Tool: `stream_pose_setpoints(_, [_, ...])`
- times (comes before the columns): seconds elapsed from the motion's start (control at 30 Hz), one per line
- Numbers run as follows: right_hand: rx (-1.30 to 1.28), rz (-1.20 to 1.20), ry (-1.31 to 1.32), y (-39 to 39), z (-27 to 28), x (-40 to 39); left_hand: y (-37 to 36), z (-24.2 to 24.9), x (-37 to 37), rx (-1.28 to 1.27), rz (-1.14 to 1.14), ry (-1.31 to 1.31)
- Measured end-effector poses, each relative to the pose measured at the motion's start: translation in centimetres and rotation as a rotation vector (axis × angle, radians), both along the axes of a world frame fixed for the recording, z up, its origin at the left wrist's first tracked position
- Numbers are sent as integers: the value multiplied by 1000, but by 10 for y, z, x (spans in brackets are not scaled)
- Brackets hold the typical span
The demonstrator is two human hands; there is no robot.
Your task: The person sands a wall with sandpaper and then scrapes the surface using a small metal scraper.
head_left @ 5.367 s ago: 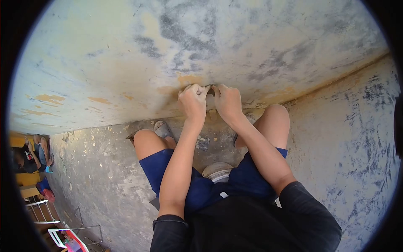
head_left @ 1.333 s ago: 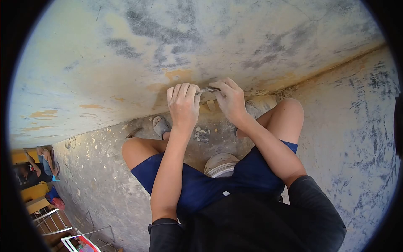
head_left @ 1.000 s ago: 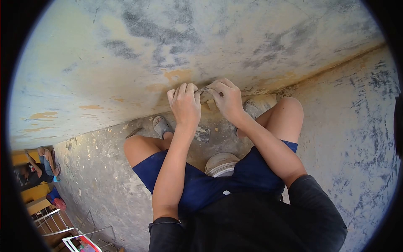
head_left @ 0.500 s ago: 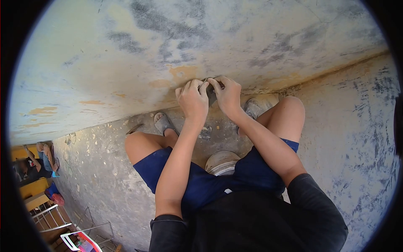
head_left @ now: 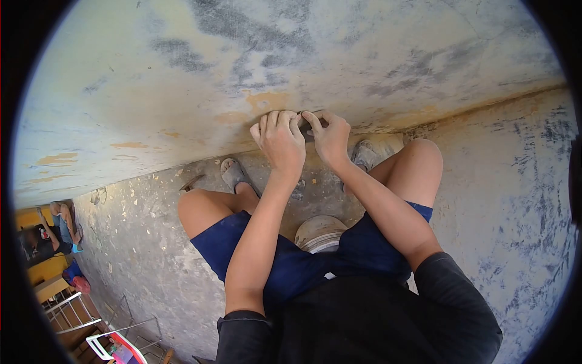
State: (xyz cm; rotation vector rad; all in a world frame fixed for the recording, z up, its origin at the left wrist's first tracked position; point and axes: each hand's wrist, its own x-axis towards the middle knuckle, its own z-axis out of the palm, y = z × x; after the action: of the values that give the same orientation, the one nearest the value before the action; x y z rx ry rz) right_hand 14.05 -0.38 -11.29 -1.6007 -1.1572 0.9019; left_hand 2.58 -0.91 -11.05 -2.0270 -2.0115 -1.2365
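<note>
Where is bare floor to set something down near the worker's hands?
Bare grey concrete floor lies right of the right knee, and a speckled stretch left of the left knee. It is crowded between the legs: sandalled feet, round pale bucket, and left hand and right hand pressed together against the stained wall.

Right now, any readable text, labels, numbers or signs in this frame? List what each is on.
None can be read.
Wall: only stains and scuffed paint, no lettering.
Dark shirt of the person at far left: a small print, too small and blurred to read.
Left hand and right hand cover a small dark piece held against the wall; no marking shows.
</note>
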Motion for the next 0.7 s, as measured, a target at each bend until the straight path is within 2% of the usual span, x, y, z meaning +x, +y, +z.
stream_pose_setpoints(0.07, [-39, 3, 29, 0, -2, -1, -1, 1, 0, 18, 0, 11])
stream_pose_setpoints(0.13, [104, -28, -119, -2, 8, -1, 0, 5, 1, 65, 4, 71])
stream_pose_setpoints(0.23, [144, -61, -96, -5, 20, -3, 0, 9, 1, 107, -7, 90])
stream_pose_setpoints(0.37, [98, -34, -147, -3, 7, -1, 3, 3, 1, 114, -21, 98])
stream_pose_setpoints(0.57, [203, -62, -190, -1, 0, 0, 2, 9, 1, 62, -17, 119])
stream_pose_setpoints(0.7, [161, -35, -185, 0, 11, -2, 4, 9, 1, 104, -20, 117])
